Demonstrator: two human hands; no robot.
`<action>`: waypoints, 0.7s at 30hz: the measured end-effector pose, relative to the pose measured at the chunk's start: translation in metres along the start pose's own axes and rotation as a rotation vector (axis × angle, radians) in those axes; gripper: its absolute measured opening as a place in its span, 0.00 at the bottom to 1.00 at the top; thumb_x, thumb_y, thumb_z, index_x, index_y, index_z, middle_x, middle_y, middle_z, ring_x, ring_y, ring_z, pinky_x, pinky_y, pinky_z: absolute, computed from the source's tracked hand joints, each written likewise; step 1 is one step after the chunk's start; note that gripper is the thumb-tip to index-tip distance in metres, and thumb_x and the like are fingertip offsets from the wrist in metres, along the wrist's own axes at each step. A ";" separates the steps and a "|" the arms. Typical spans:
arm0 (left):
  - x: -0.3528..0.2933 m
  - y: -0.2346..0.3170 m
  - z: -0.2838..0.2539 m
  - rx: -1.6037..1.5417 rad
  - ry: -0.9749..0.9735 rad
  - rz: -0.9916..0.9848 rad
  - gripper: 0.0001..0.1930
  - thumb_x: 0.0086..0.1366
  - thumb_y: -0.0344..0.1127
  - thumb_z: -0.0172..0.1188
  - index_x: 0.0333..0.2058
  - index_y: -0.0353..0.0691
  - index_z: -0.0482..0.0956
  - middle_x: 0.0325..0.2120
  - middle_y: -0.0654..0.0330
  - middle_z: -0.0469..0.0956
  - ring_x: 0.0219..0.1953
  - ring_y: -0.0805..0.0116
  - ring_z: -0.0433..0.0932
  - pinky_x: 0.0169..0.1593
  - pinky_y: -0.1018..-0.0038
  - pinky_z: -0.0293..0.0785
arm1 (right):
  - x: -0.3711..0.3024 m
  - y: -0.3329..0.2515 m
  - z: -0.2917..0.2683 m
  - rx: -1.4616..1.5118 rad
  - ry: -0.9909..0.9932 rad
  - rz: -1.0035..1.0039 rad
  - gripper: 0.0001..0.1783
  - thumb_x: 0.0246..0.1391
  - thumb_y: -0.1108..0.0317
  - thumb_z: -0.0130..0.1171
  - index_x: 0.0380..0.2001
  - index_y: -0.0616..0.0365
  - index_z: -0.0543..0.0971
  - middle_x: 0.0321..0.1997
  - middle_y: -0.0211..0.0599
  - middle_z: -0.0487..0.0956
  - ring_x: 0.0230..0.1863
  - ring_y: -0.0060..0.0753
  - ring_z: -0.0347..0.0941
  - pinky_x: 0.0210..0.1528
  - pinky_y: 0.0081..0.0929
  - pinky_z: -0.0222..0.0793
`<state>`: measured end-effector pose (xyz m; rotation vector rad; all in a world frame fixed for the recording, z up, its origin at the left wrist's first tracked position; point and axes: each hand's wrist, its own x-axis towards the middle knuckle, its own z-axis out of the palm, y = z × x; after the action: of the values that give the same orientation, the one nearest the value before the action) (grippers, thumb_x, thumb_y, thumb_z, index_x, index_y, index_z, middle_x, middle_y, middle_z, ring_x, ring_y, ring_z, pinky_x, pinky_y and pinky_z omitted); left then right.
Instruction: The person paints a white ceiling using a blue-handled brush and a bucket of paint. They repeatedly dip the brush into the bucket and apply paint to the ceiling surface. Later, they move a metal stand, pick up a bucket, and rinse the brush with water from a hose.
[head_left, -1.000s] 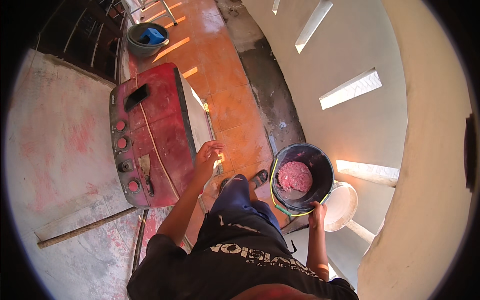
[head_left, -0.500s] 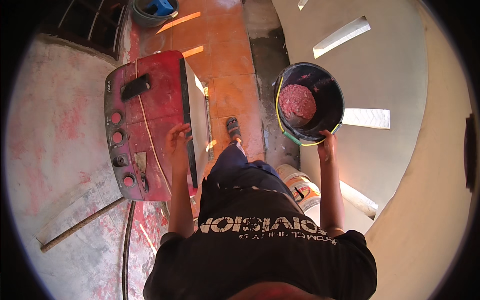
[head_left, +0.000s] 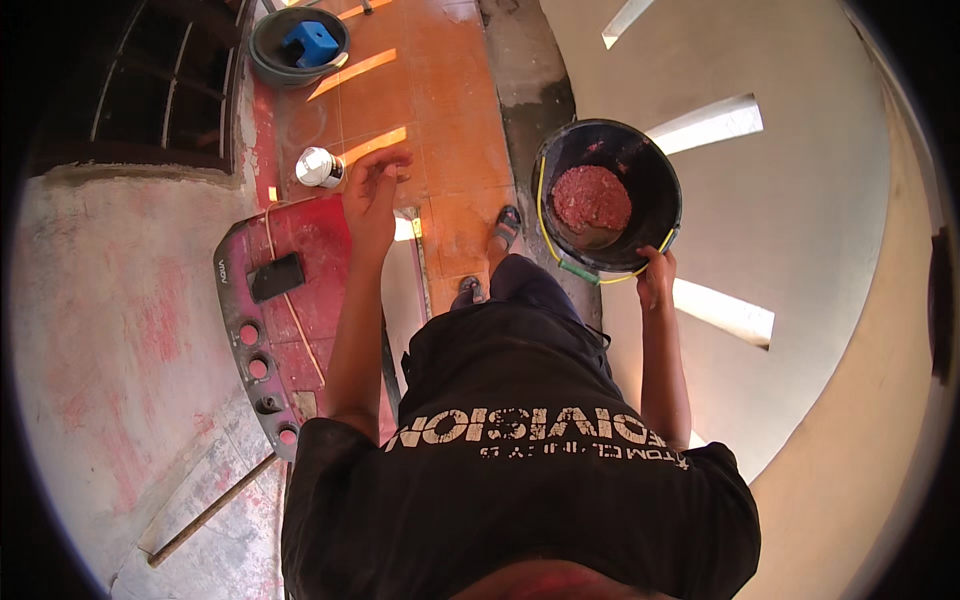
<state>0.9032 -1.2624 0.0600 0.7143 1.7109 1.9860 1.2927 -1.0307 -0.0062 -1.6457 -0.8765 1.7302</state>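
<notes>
A black bucket (head_left: 655, 165) with a yellow wire handle and a green grip hangs at my right. Crumbly pink material (head_left: 592, 200) lies in its bottom. My right hand (head_left: 656, 280) is closed on the near rim, where the yellow handle meets it. My left hand (head_left: 376, 200) is raised at the left with nothing in it, its fingers loosely bent and apart. It hovers near the far right corner of a dusty red washing machine (head_left: 320, 250) with several round knobs. A black phone (head_left: 277, 277) lies on the machine's top, across a thin cord.
A white tub (head_left: 319, 168) stands on the orange tile floor (head_left: 440, 130) past the machine. Farther off, a dark basin (head_left: 262, 45) holds a blue plastic stool (head_left: 311, 44). A pale wall (head_left: 800, 230) with slots runs along my right. A pole (head_left: 210, 510) leans at the lower left.
I have stepped forward along the tiles, and the washing machine has slid back beside me. My left hand has moved farther ahead. The bucket stays in my right hand. The white tub has come into sight.
</notes>
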 end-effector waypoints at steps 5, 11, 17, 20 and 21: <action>0.040 -0.016 -0.042 0.085 0.259 -0.107 0.11 0.72 0.28 0.50 0.50 0.35 0.73 0.46 0.55 0.79 0.48 0.67 0.78 0.48 0.72 0.76 | 0.072 -0.060 0.091 -0.085 -0.063 0.025 0.17 0.45 0.83 0.53 0.42 0.68 0.73 0.36 0.40 0.78 0.33 0.35 0.78 0.34 0.28 0.75; 0.045 -0.039 -0.079 0.121 0.502 -0.201 0.12 0.71 0.30 0.50 0.52 0.36 0.72 0.47 0.54 0.78 0.48 0.65 0.78 0.48 0.72 0.77 | 0.171 -0.126 0.211 -0.244 -0.191 -0.010 0.17 0.47 0.83 0.52 0.43 0.67 0.73 0.35 0.37 0.76 0.37 0.36 0.77 0.39 0.32 0.76; 0.135 -0.060 -0.092 0.099 0.621 -0.283 0.12 0.72 0.31 0.50 0.51 0.36 0.73 0.45 0.56 0.79 0.47 0.67 0.78 0.48 0.72 0.76 | 0.255 -0.172 0.335 -0.109 -0.218 0.016 0.17 0.46 0.83 0.53 0.43 0.67 0.72 0.36 0.40 0.77 0.38 0.38 0.77 0.39 0.36 0.77; 0.230 -0.070 -0.094 0.162 0.470 -0.202 0.12 0.71 0.31 0.50 0.51 0.36 0.73 0.45 0.57 0.79 0.47 0.68 0.78 0.48 0.73 0.76 | 0.287 -0.194 0.369 -0.135 -0.252 -0.002 0.18 0.46 0.84 0.52 0.44 0.67 0.72 0.38 0.41 0.77 0.38 0.38 0.78 0.40 0.37 0.77; 0.266 -0.072 -0.094 0.134 0.441 -0.202 0.12 0.71 0.31 0.50 0.51 0.37 0.73 0.46 0.57 0.79 0.47 0.68 0.78 0.48 0.73 0.76 | 0.297 -0.199 0.380 -0.136 -0.194 0.016 0.18 0.46 0.84 0.52 0.44 0.67 0.72 0.38 0.41 0.77 0.37 0.39 0.78 0.40 0.37 0.78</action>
<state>0.6360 -1.1596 0.0075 0.1325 2.0844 2.0002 0.8899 -0.6990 -0.0227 -1.5921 -1.0953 1.9026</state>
